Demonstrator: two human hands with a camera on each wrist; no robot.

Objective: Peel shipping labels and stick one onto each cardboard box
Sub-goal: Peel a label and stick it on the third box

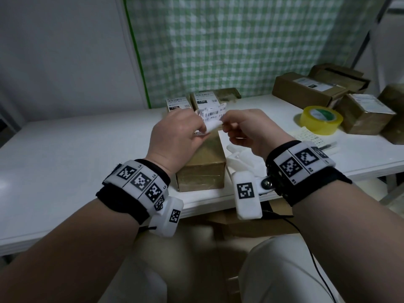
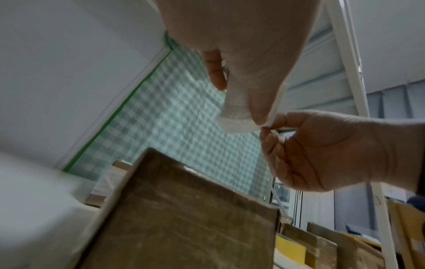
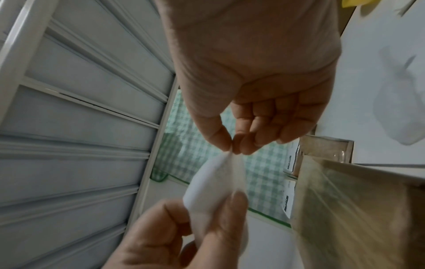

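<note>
A plain brown cardboard box (image 1: 203, 162) stands on the white table (image 1: 76, 154) right in front of me, its top bare. Above its far end both hands hold a white shipping label (image 1: 213, 115) with a barcode. My left hand (image 1: 181, 132) pinches the label and its backing (image 2: 239, 120) between thumb and fingers. My right hand (image 1: 244, 130) pinches one corner (image 3: 230, 154) between thumb and forefinger. The label curls between the two hands (image 3: 216, 183). Two labelled boxes (image 1: 192, 103) stand behind.
A yellow tape roll (image 1: 320, 120) lies at the right, with several brown boxes (image 1: 310, 89) behind it, some labelled. Crumpled white backing paper (image 1: 242, 159) lies right of the near box. A green checked cloth (image 1: 240, 44) hangs behind the table.
</note>
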